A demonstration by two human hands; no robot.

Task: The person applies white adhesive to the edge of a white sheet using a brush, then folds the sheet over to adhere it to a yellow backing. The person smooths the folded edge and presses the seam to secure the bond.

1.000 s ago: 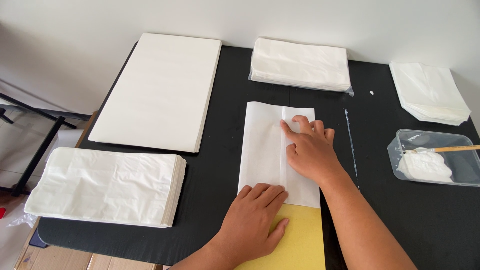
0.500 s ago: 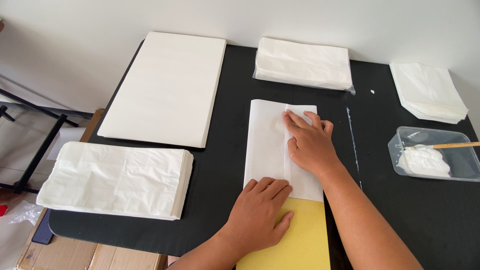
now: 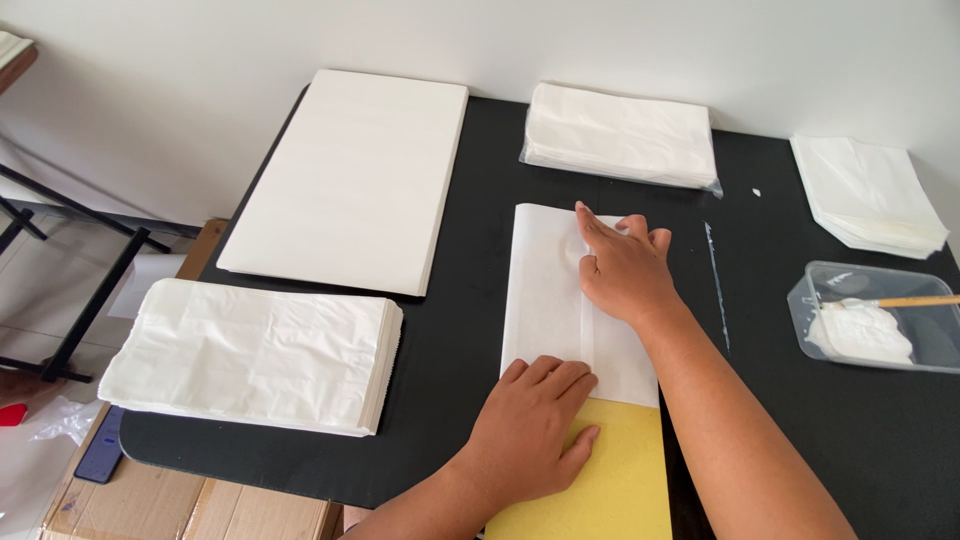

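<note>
Pressing flat, holding nothing — left hand on white sheet (yellow pad beneath), right hand smoothing fold.

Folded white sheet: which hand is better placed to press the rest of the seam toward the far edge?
Right, probably. The right hand already rests on the folded white sheet, index finger near its far edge. The left hand lies flat on its near end, over the yellow board.
</note>
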